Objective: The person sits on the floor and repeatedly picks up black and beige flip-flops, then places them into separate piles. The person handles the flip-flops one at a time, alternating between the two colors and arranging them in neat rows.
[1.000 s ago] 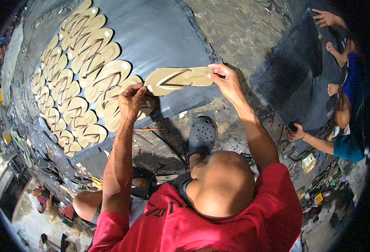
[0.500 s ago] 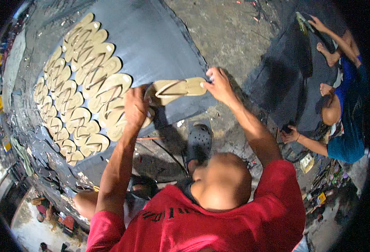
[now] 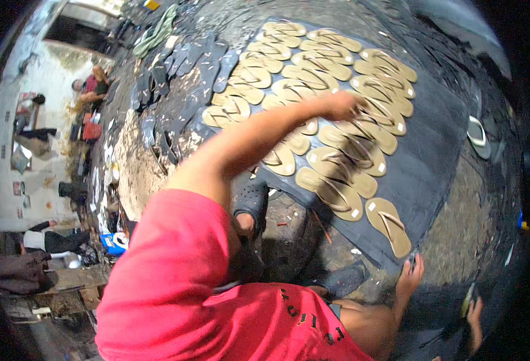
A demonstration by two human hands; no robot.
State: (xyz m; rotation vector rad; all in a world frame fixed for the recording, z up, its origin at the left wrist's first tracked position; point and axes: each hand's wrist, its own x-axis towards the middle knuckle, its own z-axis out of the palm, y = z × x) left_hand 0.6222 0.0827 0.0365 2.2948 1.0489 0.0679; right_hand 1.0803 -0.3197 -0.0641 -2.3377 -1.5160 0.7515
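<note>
Rows of tan flip-flops (image 3: 331,45) with thin straps lie overlapping on a dark sheet (image 3: 433,150). My left hand (image 3: 342,107) reaches across to the middle rows, over or against one flip-flop; motion blur and the angle hide its fingers. At the sheet's near corner is my right hand (image 3: 410,275), its fingers bent close together around a small dark thing that I cannot make out. Just beyond it, apart from the rows, a single tan flip-flop (image 3: 388,227) lies with one end close to the fingertips.
Dark clogs (image 3: 251,201) are on my feet beside the sheet. Dark flip-flop pieces (image 3: 187,63) lie piled at the far left, and a pale-rimmed flip-flop (image 3: 478,137) is at the right. Another person's hand (image 3: 475,311) shows at the lower right. People sit farther left.
My view has swung left. The flip-flop that was stretched between both hands now lies on the sheet, and my left hand has moved from it over to the rows.
</note>
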